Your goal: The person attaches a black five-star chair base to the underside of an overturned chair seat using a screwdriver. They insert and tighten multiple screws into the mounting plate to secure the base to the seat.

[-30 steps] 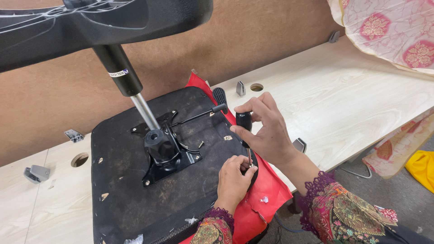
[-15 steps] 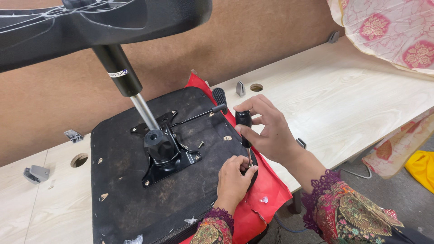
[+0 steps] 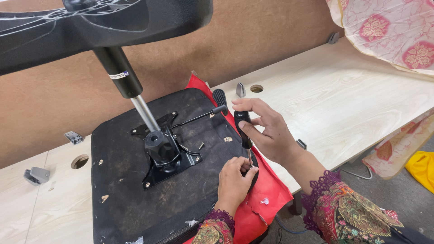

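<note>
Now the right hand (image 3: 271, 135), fingers clamped on the black-handled screwdriver (image 3: 244, 131), is standing it more upright than a second ago at the right edge of the upturned black seat base (image 3: 135, 199); left hand (image 3: 235, 183) fingers are pinching the tip, suggesting screw engagement.

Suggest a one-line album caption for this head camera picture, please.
Right hand steadies a black-handled screwdriver while the left hand pinches its tip at the upturned chair seat.
</note>
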